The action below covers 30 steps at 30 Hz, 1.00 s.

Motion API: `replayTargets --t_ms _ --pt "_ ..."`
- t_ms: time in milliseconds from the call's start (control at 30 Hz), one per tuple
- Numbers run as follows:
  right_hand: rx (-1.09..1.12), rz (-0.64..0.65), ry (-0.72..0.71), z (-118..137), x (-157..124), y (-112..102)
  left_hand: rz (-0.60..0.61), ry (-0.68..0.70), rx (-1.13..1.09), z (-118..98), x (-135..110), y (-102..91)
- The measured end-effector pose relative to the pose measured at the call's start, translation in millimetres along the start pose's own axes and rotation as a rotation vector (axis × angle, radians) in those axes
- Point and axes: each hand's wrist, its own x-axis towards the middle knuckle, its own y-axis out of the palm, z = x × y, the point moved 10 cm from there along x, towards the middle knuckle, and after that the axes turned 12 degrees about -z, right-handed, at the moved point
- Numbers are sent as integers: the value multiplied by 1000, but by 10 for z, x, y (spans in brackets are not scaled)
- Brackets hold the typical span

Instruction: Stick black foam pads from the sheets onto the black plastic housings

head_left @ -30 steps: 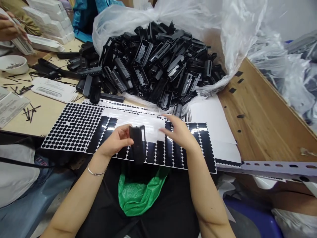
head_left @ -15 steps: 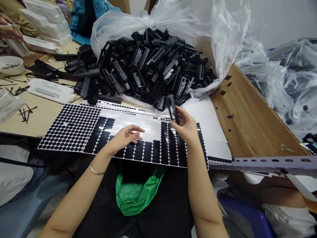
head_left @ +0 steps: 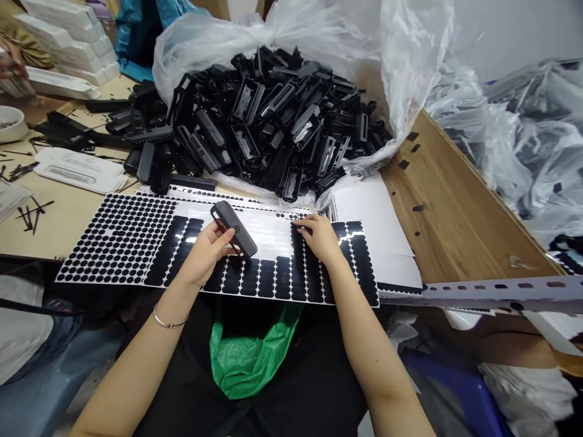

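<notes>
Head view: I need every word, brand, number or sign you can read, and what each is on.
No text can be read for certain.
White cards: printed lines, too small to read.
Paper at the left edge: faint print, too blurred.
Black part in the left hand: a round feature, no legible lettering.
Sticker sheet: black dots and rounded shapes, no legible lettering.

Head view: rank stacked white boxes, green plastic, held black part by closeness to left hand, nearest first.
From the left hand:
1. Held black part: in its grip.
2. Green plastic: below, at the lap.
3. Stacked white boxes: far upper left.
</notes>
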Motion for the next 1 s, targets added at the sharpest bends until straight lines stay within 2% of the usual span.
replayTargets --t_ms 100,233,333,400,533,733,1000 --pt "-3 67 2 -111 63 78 16 -3 17 -11 -27 15" --pt "-1 51 -72 64 1 33 -8 -4 17 -17 0 -11" --pt "112 231 -185 375 -235 138 -48 -37 46 36 40 -56" --pt "151 366 -203 514 -431 231 -53 -60 75 81 54 -57" --pt "71 307 -122 521 -579 222 -41 -44 98 103 58 -22" --pt "27 242 -11 416 -589 202 -9 -63 140 125 47 -9" --pt "-16 274 -93 432 -558 181 45 -68 141 164 60 -4"
